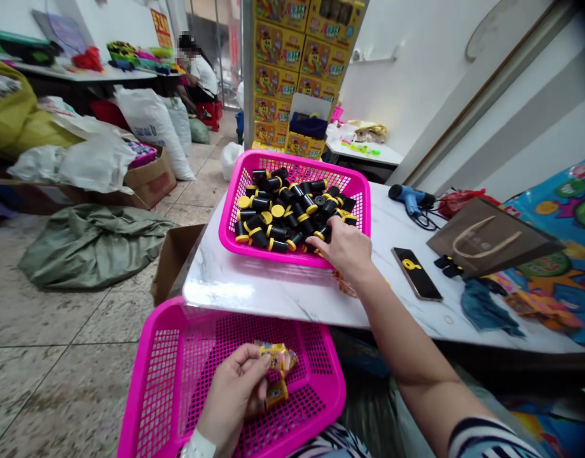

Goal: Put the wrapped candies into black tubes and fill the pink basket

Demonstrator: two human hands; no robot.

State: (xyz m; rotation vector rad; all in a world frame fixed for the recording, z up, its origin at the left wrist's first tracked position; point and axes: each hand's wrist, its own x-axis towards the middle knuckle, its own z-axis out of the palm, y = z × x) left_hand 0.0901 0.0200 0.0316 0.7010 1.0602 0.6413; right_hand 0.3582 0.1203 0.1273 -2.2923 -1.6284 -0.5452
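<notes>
My left hand (240, 381) is closed on a small yellow printed plastic packet (278, 357), held between thumb and fingers above the lower pink basket (175, 318). Another yellow packet (276, 394) shows just below those fingers. On the table, the upper pink basket (273, 254) holds many small black canisters with yellow caps (276, 232). My right hand (344, 245) reaches over its near right side, thumb and forefinger around one canister in the pile. The other fingertips of this hand are hidden. An orange wrapper (344, 284) lies under my right wrist.
The white table (259, 292) bears a phone (416, 273), a blue heat gun (409, 198) and a brown paper bag (488, 235). Yellow boxes (278, 83) are stacked behind. Sacks (149, 121) and a green cloth bag (92, 245) fill the left floor. A seated person (201, 73) is far back.
</notes>
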